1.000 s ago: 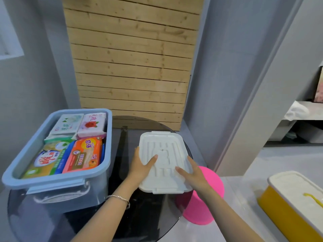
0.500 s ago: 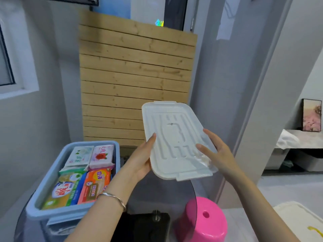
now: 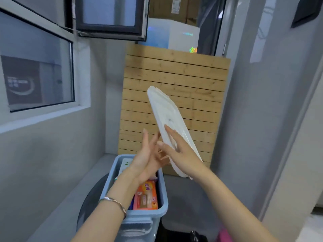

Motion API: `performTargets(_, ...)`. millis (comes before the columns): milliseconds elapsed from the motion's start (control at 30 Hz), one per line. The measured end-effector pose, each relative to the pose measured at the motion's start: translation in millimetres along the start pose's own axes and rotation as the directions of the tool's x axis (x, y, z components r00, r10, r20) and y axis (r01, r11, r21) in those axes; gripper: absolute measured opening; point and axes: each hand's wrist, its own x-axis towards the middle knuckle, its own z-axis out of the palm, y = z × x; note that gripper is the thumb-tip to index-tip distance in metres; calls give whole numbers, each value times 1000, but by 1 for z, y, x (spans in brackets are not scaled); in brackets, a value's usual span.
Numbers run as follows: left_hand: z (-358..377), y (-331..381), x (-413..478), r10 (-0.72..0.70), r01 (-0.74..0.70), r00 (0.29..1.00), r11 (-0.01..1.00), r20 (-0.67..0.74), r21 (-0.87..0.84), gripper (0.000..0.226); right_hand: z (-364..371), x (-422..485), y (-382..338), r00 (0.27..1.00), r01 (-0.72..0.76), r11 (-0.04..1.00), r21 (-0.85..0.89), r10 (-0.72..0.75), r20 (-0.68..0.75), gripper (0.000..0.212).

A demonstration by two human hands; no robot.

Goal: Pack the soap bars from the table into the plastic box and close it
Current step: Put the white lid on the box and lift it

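Right, R hand (image 3: 183, 154) first: its fingers (image 3: 170, 135) lie straight and slightly spread, flat against the near face of the white lid (image 3: 166, 110), thumb out to the side by the lid's lower edge. No curl, no pinch that I can see. The lid is up in the air, tilted steeply, nearly edge-on to me, top end well above the fingertips.

L hand (image 3: 146, 161) is just beside the R, palm turned toward it, fingers straight and apart, pointing up. Its tips sit close to the lid's lower edge; can't tell if they touch it. A silver bracelet (image 3: 114, 202) is on that wrist.

Below both hands is the blue plastic box (image 3: 163, 193), open, on the dark round table (image 3: 89, 198). The soap bars (image 3: 146, 198) are inside it: an orange pack w/ red and white print nearest me, too blurred to read, and a white pack w/ green marks (image 3: 126, 165) at the far end, mostly hidden by the L wrist.

Behind the lid stands a wooden slat panel (image 3: 174, 81). Far L of the hands, a window (image 3: 38, 70) shows a dark sign (image 3: 22, 81) w/ pale lettering, illegible.
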Motion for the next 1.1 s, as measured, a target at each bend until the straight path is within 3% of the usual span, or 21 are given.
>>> performTargets(100,-14,14,-7,54,-54,999,991,1,125,64,13,7,-16,995,91,982,164,-82,-62,56)
performTargets(200,-18,30,-14,111,-95,993,939,-29,331,56,18,13,-28,992,93,914,395,-53,-111,55)
performTargets(300,-22,40,-15,236,-125,963,821,-131,557,51,21,17,-35,998,-1,732,681,40,-41,61)
performTargets(400,-40,45,-15,332,-106,898,799,-287,593,58,23,19,-33,997,-74,498,864,46,59,37)
performTargets(533,-67,50,-21,258,23,859,843,-443,537,69,30,21,-17,987,-150,401,904,117,112,44)
performTargets(633,-90,51,-24,191,109,811,880,-554,463,80,29,22,-2,973,-192,407,893,194,121,34)
performTargets(767,-115,49,-29,51,173,804,933,-593,315,61,27,26,21,949,-234,481,845,300,93,36)
performTargets(867,-124,32,-35,-13,221,786,940,-618,260,33,39,22,39,933,-301,654,694,353,71,39)
performTargets(967,-127,10,-41,-64,284,764,927,-642,245,32,58,13,59,886,-418,777,470,464,22,34)
performTargets(1100,-135,-15,-44,-113,398,722,874,-683,277,36,78,0,86,824,-541,731,417,559,89,33)
